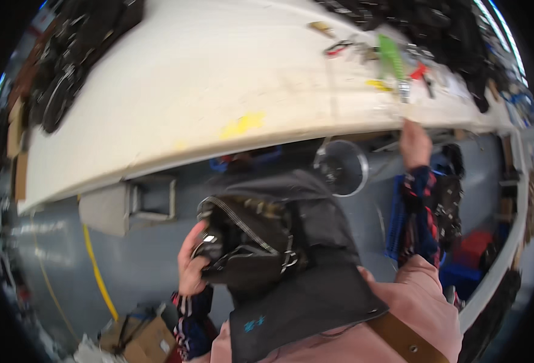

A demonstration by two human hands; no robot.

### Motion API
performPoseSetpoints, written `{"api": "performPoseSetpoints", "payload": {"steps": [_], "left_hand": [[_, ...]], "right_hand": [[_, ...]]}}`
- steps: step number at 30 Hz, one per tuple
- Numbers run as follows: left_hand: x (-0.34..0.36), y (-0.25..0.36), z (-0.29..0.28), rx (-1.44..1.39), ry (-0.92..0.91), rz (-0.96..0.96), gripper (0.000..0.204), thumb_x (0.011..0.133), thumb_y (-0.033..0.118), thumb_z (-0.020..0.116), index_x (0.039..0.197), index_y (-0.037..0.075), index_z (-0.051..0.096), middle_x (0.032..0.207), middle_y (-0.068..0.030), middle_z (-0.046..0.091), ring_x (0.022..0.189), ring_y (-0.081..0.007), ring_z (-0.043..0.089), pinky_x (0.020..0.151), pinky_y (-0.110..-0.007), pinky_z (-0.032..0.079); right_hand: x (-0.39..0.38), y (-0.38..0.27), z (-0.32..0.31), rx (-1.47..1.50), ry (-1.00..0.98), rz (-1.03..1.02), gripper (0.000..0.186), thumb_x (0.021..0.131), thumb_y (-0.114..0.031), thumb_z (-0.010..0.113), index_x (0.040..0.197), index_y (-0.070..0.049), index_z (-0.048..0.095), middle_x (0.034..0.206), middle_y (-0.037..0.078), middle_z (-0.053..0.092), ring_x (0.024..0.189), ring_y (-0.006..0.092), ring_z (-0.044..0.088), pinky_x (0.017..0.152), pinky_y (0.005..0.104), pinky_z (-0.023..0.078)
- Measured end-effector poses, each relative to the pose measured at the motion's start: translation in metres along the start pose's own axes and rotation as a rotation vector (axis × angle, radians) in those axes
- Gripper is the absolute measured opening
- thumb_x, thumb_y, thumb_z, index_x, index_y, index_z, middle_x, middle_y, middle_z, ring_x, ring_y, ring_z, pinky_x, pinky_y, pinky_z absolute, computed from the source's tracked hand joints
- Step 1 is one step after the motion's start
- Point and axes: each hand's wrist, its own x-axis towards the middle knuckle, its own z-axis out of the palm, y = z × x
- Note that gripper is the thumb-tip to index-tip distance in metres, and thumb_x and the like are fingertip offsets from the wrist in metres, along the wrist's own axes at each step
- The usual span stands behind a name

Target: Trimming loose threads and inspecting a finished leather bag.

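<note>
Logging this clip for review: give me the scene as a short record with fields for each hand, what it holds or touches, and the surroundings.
left hand: grips the black bag at its open zipped side
right hand: raised to the edge of the white workbench, nothing visibly held
bag position: below the bench edge, against the person's body
on bench: green tool, small hand tools
floor: cardboard box, yellow cable

The left hand (pixel 192 261) grips the open edge of a black fabric bag with a metal zipper (pixel 261 242), which rests against the person's body below the long white workbench (pixel 206 91). The right hand (pixel 415 144) reaches up to the bench's front edge, just under a green plastic tool (pixel 392 57). A cardboard box (pixel 143 339) lies on the grey floor.
</note>
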Motion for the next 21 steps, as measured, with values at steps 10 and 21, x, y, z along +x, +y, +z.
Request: {"api": "performPoseSetpoints", "payload": {"steps": [10,21], "left_hand": [[0.004,-0.005,-0.005,-0.118,-0.099,-0.007,0.079,0.057,-0.011,0.035,0.134,0.004,0.025,0.103,-0.0128,0.056,0.089,-0.0147,0.056,0.077,-0.021,0.043],[0.007,0.041,-0.01,-0.04,-0.181,0.014,0.073,0.058,-0.008,0.038,0.13,0.004,0.036,0.092,-0.0035,0.058,0.076,-0.0062,0.051,0.067,-0.017,0.039]], "right_hand": [[-0.001,-0.161,-0.011,1.166,-0.43,0.203,0.017,0.091,-0.014,0.045,0.079,-0.005,0.053,0.064,-0.005,0.043,0.057,0.0016,0.035,0.05,0.0164,0.027],[0.011,-0.319,-0.041,1.187,-0.805,-0.761,0.038,0.074,-0.02,0.064,0.106,-0.004,0.053,0.104,0.014,0.054,0.097,0.0301,0.05,0.083,0.0367,0.04]]}}
